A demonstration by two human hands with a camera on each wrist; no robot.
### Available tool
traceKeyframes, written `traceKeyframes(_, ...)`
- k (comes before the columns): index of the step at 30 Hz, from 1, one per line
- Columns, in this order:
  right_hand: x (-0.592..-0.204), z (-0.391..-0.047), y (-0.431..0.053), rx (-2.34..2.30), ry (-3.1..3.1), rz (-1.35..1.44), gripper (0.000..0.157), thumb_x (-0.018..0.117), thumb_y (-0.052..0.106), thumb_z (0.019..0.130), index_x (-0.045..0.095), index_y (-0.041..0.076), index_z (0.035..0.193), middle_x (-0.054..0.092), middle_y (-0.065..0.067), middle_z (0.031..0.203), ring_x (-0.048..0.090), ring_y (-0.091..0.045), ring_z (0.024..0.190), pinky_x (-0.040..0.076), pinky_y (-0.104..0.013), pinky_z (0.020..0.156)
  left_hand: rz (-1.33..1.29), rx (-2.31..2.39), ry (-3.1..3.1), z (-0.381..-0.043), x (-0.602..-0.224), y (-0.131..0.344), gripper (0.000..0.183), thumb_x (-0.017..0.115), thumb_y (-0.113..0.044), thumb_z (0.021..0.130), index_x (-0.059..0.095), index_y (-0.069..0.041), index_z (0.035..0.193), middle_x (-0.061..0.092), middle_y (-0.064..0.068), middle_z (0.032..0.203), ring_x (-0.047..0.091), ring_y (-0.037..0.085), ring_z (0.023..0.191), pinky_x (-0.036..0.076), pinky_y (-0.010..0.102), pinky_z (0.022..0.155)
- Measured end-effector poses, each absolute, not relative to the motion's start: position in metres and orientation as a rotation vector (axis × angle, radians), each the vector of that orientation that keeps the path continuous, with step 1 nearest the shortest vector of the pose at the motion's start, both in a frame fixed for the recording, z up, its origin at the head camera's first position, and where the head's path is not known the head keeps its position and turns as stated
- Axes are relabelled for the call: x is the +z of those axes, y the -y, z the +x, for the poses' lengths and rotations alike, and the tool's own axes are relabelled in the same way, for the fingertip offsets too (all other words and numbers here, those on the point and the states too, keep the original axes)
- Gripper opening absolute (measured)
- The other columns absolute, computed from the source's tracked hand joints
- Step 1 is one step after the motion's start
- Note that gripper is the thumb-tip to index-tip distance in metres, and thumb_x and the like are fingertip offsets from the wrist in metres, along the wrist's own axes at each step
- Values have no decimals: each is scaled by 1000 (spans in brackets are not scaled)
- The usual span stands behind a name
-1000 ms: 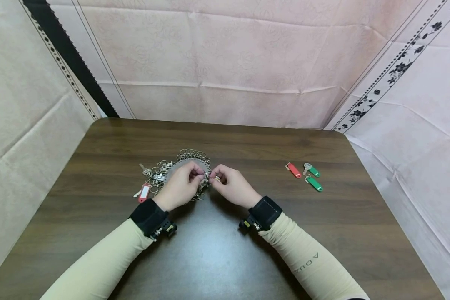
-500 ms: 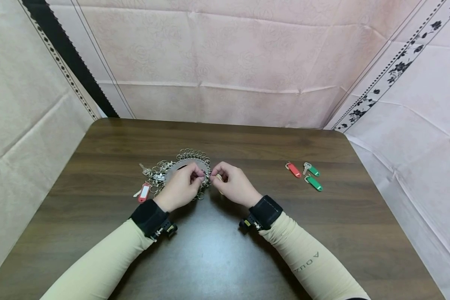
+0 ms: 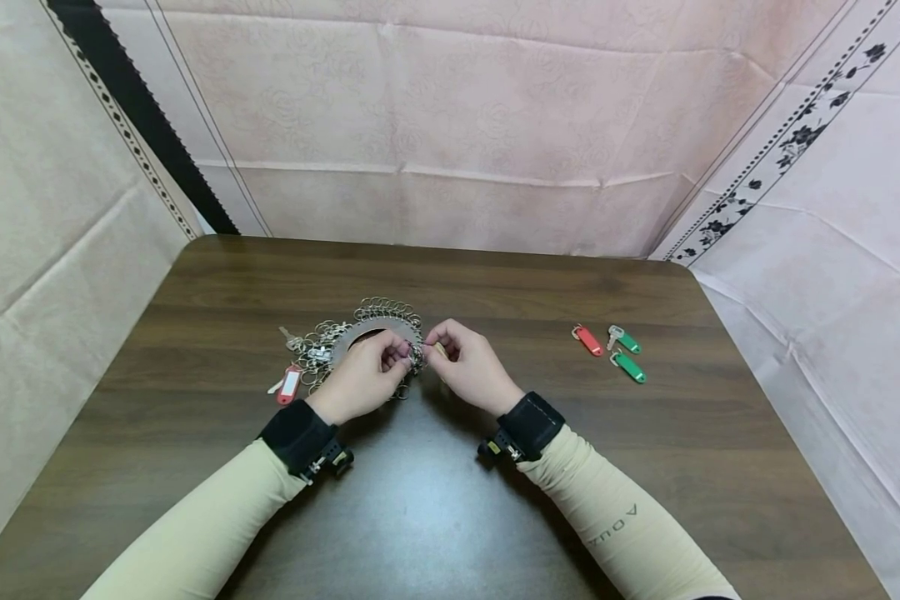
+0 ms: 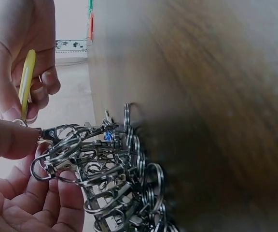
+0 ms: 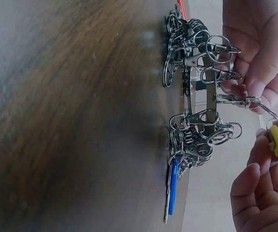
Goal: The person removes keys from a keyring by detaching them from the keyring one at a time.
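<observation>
A round grey metal key holder (image 3: 390,322), ringed with several swivel clasps and split rings, stands on the table left of centre. My left hand (image 3: 363,375) reaches over its near side and pinches one clasp (image 5: 233,100) between thumb and fingers. Just to the right, my right hand (image 3: 468,367) pinches a yellow key tag (image 4: 27,79) by its ring end. In the right wrist view the tag's small ring meets the split ring of the held clasp at my fingertips; whether they are linked I cannot tell.
A red tag (image 3: 288,385) with a key hangs at the holder's left side, and a blue tag (image 5: 173,186) shows low on it. Further right lie a red key tag (image 3: 589,341) and two green key tags (image 3: 627,367) on the brown table (image 3: 435,517).
My right hand has shifted slightly up and away, turning the yellow tag a little. My left hand stays nearly in place with small finger movements at the clasp.
</observation>
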State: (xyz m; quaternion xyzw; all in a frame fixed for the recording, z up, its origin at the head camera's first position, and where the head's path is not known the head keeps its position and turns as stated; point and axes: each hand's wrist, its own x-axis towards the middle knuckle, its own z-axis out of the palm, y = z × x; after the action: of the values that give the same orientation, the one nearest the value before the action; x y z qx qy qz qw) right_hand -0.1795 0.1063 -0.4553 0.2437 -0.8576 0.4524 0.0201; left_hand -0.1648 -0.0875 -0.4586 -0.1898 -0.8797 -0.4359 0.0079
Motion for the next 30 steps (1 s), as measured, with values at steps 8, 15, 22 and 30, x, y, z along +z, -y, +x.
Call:
traceKeyframes(8,-458,-180,-106,1403,2670,757,5,61,18,92,60,15,95,57,-3,75,47,-12,62,39,-25,55,-603,-1360,2705,-165,-461,91,6,57,-7,90,59,-5,95,62,7,83,55,15,74,49,33,66)
traceKeyframes(15,-456,-179,-105,1410,2671,736,5,61,19,92,60,15,95,55,-4,69,48,-13,56,39,-25,52,-651,-1423,2699,-164,-461,92,10,58,-7,88,60,-4,97,63,7,85,55,14,75,51,34,68)
traceKeyframes(22,-455,-178,-103,1401,2681,728,4,62,18,91,61,15,94,55,-2,71,48,-12,59,40,-24,54,-657,-1386,2705,-164,-465,93,4,63,-13,89,61,-10,90,61,3,80,54,12,71,49,31,64)
traceKeyframes(30,-458,-176,-103,1427,2738,756,4,63,18,89,62,15,92,59,-2,69,52,-11,57,43,-25,50,-569,-1295,2632,-161,-458,93,4,61,-10,90,62,-6,90,64,6,80,54,14,71,48,33,64)
